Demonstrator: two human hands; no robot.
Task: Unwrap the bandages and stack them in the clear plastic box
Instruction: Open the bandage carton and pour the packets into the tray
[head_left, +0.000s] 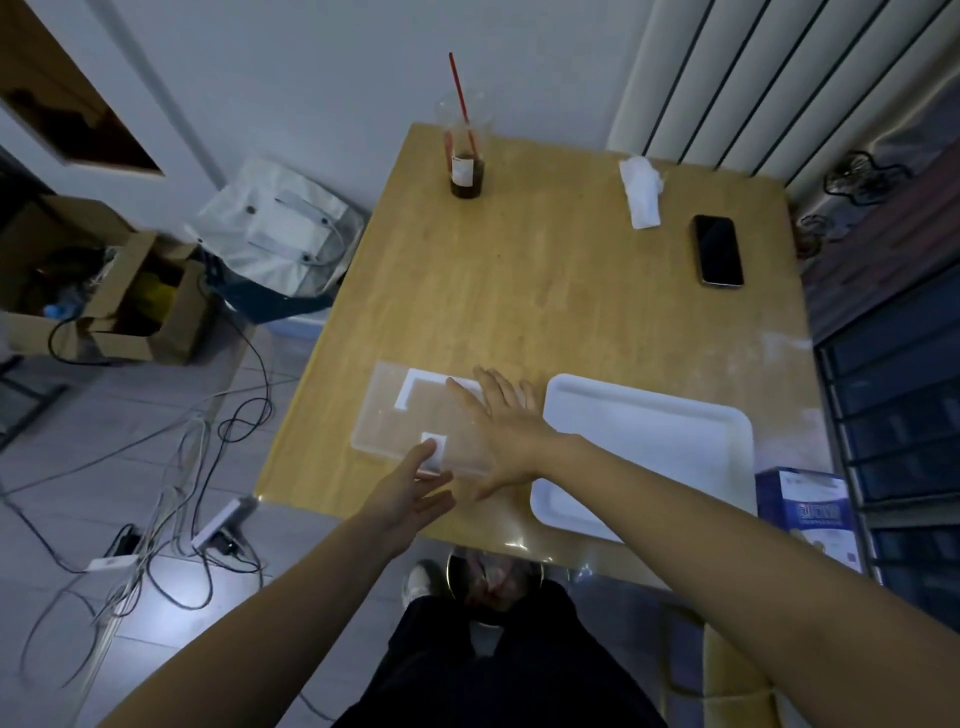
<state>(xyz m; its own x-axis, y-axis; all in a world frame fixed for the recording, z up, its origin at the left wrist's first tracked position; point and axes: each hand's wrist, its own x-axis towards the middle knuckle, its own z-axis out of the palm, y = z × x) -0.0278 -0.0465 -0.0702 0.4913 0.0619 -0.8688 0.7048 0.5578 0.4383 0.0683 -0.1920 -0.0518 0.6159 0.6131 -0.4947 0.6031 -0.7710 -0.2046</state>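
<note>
We see the clear plastic box (384, 415) lying on the near left part of the wooden surface (545, 291), close to its front edge. White bandage pieces show through it: an L-shaped strip (415, 387) toward the far side and a smaller piece (436, 448) at the near edge. The right hand (506, 431) reaches in from the right, palm down over the right end of the box. Its fingers (491, 387) are straight and spread wide, with the thumb splayed toward the near edge, and they hold nothing. We cannot tell whether the palm presses on the box or only hovers above it. The left hand (408, 493) comes in from below at the box's near edge, its fingers (439, 480) straight, slightly parted and pinching nothing; the uppermost fingertip lies at the smaller piece. Just beside the box on the right sits a white tray (649, 457). Farther back on the surface stand a clear cup (466, 161) of dark drink with a red straw (460, 98), a crumpled white tissue (642, 193) and a dark phone (718, 250) lying flat. A blue carton (802, 506) stands off the right edge, and on the floor to the left lie an open cardboard box (104, 312) and loose cables (208, 467).
</note>
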